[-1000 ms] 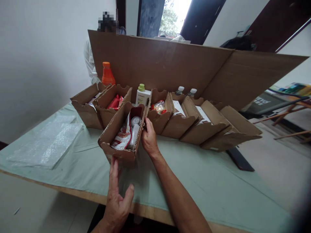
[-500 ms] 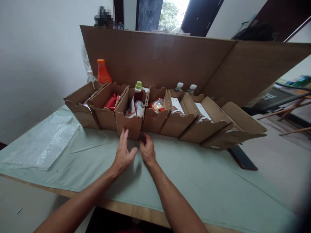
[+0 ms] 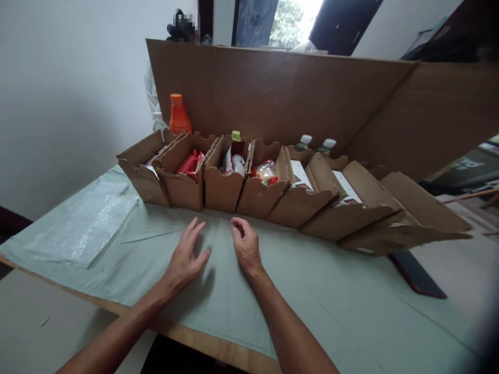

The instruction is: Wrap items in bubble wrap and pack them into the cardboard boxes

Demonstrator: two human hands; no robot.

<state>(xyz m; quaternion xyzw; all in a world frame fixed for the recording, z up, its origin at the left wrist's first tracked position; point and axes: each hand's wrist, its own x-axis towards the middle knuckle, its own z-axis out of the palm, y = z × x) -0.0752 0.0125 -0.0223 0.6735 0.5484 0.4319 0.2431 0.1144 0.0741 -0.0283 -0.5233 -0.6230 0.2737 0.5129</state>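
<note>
The left hand is spread, the right hand loosely curled, both empty; the third box from left, probably light and stiff, is best held by its end walls.

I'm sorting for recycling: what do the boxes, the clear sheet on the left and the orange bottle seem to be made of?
Boxes: matte brown cardboard, likely corrugated, judging by rough, layered edges. Clear sheet: thin plastic, probably bubble wrap, from its glossy, dimpled glints. Orange bottle: probably smooth plastic, given its moulded curves; the colour could come from its contents.
</note>
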